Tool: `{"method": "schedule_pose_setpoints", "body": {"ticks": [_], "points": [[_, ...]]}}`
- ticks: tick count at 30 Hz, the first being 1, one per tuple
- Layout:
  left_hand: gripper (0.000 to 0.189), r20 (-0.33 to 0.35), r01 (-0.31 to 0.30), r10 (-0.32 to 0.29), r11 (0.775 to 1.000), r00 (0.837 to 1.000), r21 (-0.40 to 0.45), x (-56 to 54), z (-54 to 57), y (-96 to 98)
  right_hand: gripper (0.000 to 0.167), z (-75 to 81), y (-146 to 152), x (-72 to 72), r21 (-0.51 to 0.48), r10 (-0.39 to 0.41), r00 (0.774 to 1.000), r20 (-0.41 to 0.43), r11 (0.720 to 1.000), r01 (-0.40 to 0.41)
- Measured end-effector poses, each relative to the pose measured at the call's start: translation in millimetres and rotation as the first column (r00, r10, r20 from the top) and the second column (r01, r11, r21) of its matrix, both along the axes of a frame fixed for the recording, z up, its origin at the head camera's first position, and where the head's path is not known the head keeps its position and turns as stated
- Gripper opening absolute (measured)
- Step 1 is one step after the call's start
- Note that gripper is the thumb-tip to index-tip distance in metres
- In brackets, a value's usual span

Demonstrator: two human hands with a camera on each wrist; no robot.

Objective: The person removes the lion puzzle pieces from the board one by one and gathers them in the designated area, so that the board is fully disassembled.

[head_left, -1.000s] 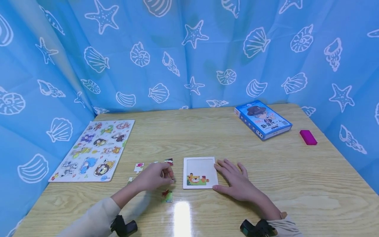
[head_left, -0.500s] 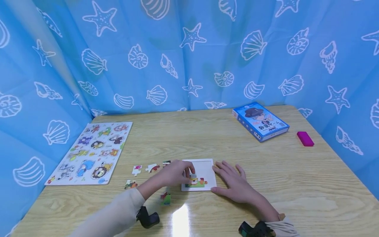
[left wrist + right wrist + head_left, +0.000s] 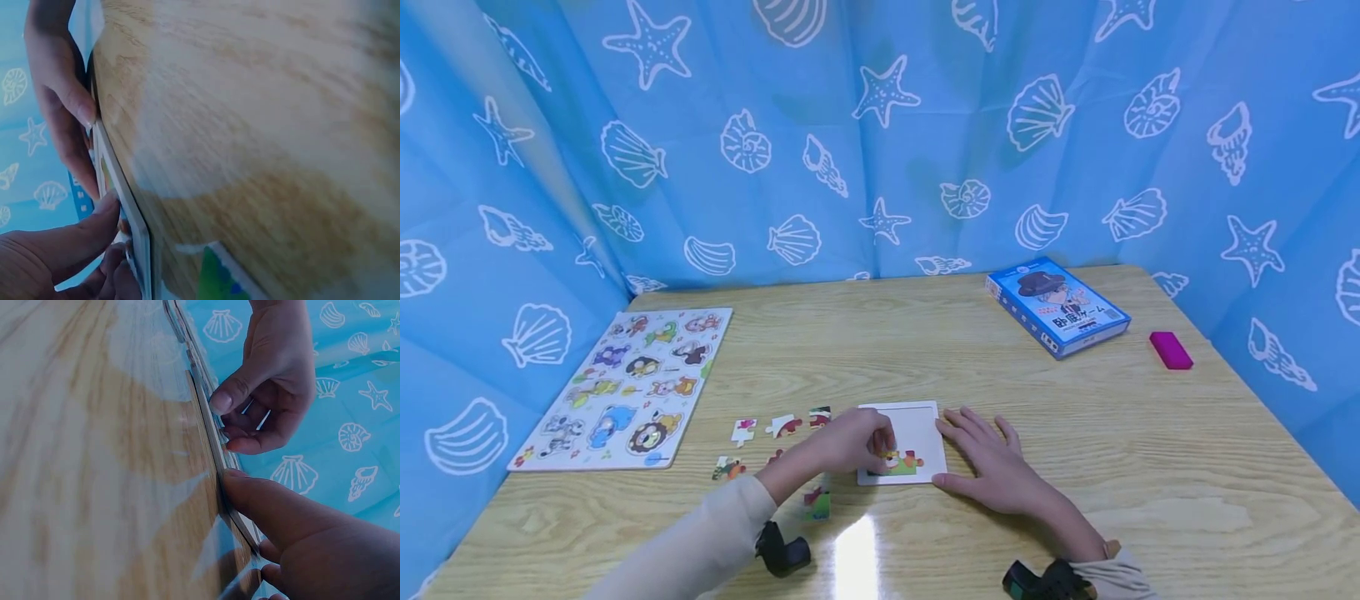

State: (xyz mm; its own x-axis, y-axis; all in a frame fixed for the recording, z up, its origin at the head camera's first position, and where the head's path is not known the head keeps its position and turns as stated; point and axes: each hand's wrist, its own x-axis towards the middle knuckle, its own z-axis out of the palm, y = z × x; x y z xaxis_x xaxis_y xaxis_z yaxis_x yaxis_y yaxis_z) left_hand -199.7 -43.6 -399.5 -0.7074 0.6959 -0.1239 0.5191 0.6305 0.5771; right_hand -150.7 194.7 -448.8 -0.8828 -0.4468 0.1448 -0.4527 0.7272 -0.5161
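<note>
A small white puzzle tray (image 3: pixel 928 429) lies in the middle of the table in the head view. Joined pieces with an animal's face (image 3: pixel 907 465) fill part of its lower side. My left hand (image 3: pixel 854 442) is over the tray's left part, thumb and fingertips pinching a puzzle piece that they almost wholly hide. My right hand (image 3: pixel 992 471) rests along the tray's right edge, fingers extended, thumb at the near corner. In the right wrist view the left hand (image 3: pixel 275 381) bends down to the tray's surface.
Loose puzzle pieces lie left of the tray, among them a white one (image 3: pixel 743 431) and a green one (image 3: pixel 817 503). An animal puzzle board (image 3: pixel 625 387) is at the left. A blue game box (image 3: pixel 1060 307) and a magenta block (image 3: pixel 1171 350) lie at the right.
My left hand has moved right from the loose pieces to the tray, carrying a puzzle piece, and has lowered onto the tray's left part. My right hand stays at the tray's edge.
</note>
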Motion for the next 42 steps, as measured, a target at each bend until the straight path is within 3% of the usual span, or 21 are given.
{"method": "schedule_pose_setpoints", "body": {"ticks": [9, 15, 21, 28, 42], "points": [[0.020, 0.003, -0.035, 0.035, 0.999, 0.999, -0.034, 0.9, -2.1, 3.9, 0.062, -0.1, -4, 1.2, -0.011, -0.018, 0.999, -0.038, 1.000, 0.018], [0.020, 0.002, -0.036, 0.037, 0.998, 0.999, -0.045, 2.6, -1.0, 4.1, 0.056, -3.6, -14, 1.9, 0.010, -0.095, 0.991, -0.096, 0.995, 0.097], [0.020, -0.011, -0.033, 0.032, 0.997, 0.999, -0.070, 4.9, 2.1, 5.2, 0.055, -5.3, -23, 3.0, 0.052, -0.157, 0.982, -0.102, 0.985, 0.163], [0.023, -0.043, -0.060, 0.054, 0.987, 0.998, -0.148, 6.2, 7.5, 2.8, 0.056, -3.7, -23, 1.8, 0.072, -0.168, 0.981, -0.092, 0.982, 0.175], [0.030, -0.088, -0.039, 0.020, 0.974, 0.996, -0.222, 2.5, 7.7, 1.8, 0.056, -6.1, -24, 0.6, 0.071, -0.177, 0.978, -0.108, 0.980, 0.185]]}}
